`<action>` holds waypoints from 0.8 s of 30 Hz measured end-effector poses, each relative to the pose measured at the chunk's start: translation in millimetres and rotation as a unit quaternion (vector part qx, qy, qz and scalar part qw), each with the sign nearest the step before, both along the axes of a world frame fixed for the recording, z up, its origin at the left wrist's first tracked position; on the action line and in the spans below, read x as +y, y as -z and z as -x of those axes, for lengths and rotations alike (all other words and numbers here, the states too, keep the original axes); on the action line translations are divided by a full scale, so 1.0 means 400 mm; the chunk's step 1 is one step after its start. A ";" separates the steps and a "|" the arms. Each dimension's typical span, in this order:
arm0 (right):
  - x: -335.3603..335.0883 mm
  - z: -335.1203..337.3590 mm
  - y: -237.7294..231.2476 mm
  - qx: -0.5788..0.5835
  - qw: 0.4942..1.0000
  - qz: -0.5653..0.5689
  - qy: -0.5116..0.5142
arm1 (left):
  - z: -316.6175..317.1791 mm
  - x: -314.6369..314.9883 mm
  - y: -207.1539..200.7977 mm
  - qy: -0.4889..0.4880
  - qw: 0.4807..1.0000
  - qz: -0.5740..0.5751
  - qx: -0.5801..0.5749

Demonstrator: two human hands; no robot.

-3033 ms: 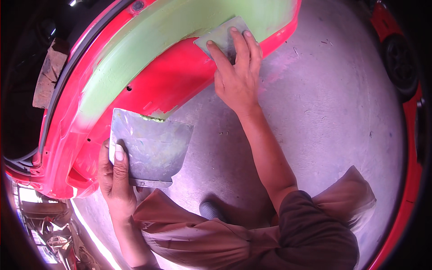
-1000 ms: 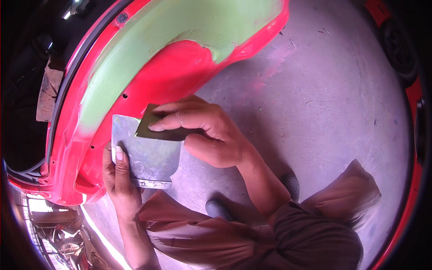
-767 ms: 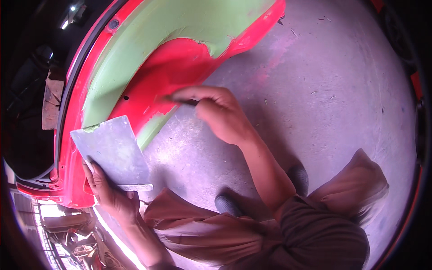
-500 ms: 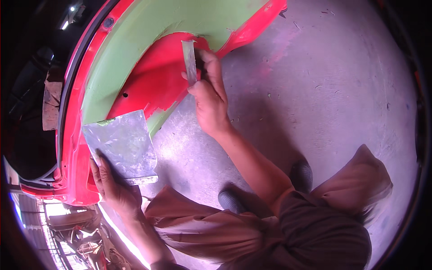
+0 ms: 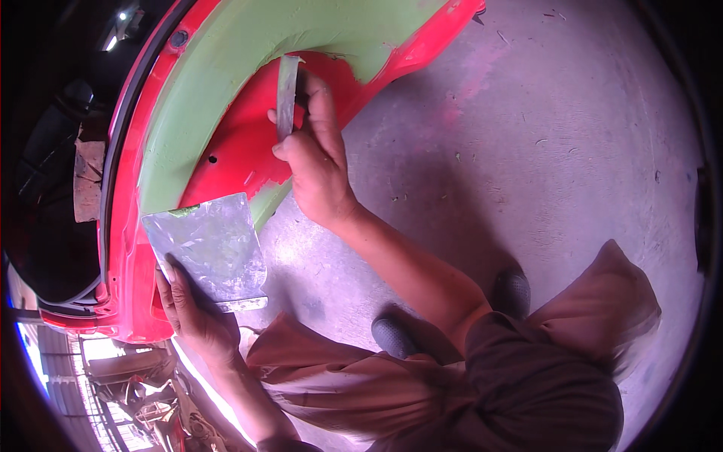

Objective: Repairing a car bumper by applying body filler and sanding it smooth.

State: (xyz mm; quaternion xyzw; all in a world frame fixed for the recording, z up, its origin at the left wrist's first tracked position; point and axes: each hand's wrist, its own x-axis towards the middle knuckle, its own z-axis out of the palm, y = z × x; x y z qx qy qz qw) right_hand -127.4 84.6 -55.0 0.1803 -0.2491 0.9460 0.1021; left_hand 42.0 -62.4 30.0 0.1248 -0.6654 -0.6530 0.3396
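Note:
My right hand grips a putty knife, a narrow flat grey blade with a pale green smear, close to the curved car panel. That panel is red with a broad band of light green filler spread along its curve. Lower left, my left hand holds a flat metal mixing plate by its edge, thumb on top and the other fingers mostly hidden. A small dab of green filler sits on the plate's far edge. The plate overlaps the panel's lower part in view.
Grey concrete floor with scattered bits spreads to the right. My shoes stand below my arms. A dark opening edged by a black rubber seal lies left. Jumbled parts fill the lower left.
My right hand and the putty knife have moved left and slightly up along the filler's inner edge. The left hand and plate have barely shifted.

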 end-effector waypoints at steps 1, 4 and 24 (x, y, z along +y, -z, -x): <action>-0.006 0.005 0.005 0.017 1.000 -0.020 0.012 | 0.001 0.003 0.000 0.001 1.000 0.002 0.001; -0.031 0.022 0.020 0.052 0.997 -0.046 0.046 | 0.001 0.003 0.000 0.004 1.000 0.010 0.000; 0.094 -0.099 0.016 0.086 0.981 0.008 -0.177 | 0.011 -0.011 0.011 0.060 0.995 0.044 -0.073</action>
